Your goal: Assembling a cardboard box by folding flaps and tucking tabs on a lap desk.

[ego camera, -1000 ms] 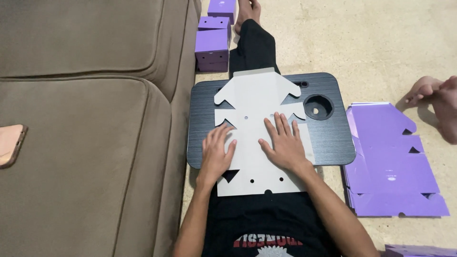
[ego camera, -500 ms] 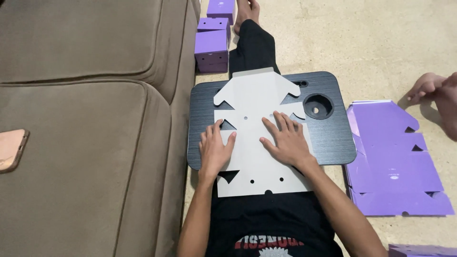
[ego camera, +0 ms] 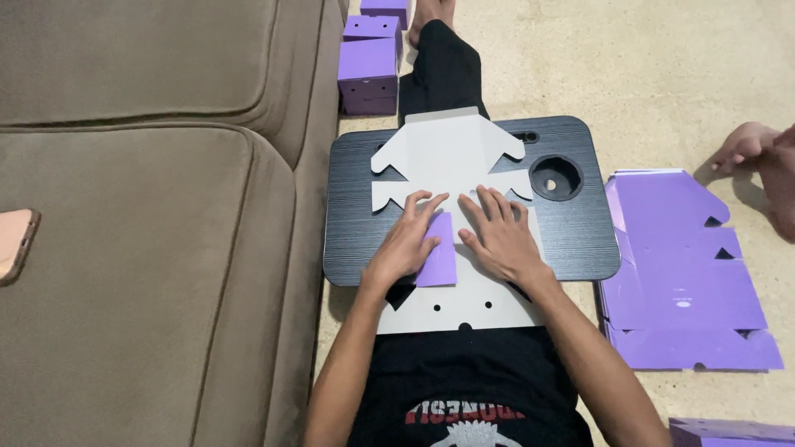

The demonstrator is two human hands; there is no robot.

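A flat die-cut cardboard box blank, white side up, lies on a black lap tray across my legs. My left hand presses a side flap folded inward, so its purple face shows. Beside it, my right hand lies flat with fingers spread on the middle of the blank. Neither hand grips anything; both push down on the cardboard.
A brown sofa runs along the left, with a phone on its cushion. Folded purple boxes stand near my feet. A stack of flat purple blanks lies on the floor at right. Another person's foot is at the right edge.
My left hand has folded the blank's left side flap over toward the middle, showing its purple side. Both hands have come closer together. The camera has shifted slightly.
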